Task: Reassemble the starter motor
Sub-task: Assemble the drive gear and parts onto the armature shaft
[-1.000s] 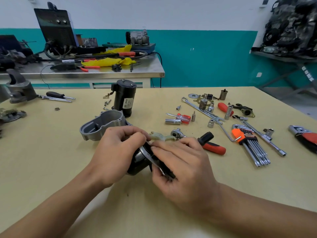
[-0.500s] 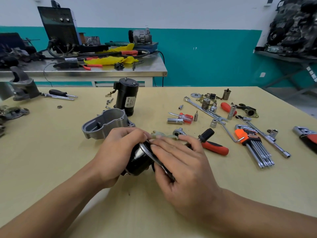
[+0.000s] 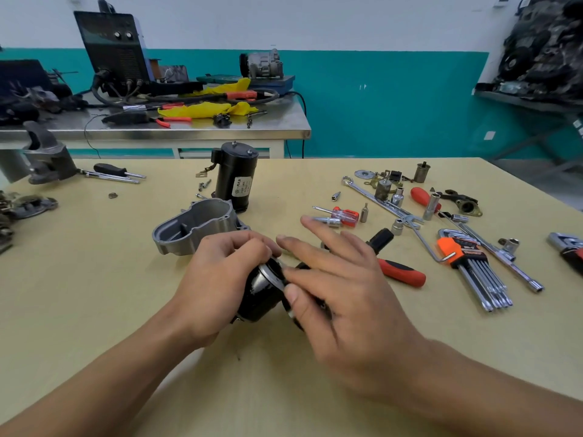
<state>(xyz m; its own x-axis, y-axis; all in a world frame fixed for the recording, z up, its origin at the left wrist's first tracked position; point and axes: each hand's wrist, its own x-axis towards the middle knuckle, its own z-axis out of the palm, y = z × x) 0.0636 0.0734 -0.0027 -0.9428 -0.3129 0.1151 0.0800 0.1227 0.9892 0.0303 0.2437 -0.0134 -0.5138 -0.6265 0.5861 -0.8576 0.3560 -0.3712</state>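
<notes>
**Right hand lifts its fingers off the motor**

Fingers of the right hand (image 3: 344, 291) have spread apart since a moment ago, only the thumb touching the black motor body (image 3: 262, 294). Left hand (image 3: 220, 279) stays clamped around it, low over the yellow table (image 3: 94, 294), near the grey housing (image 3: 195, 225).
</notes>
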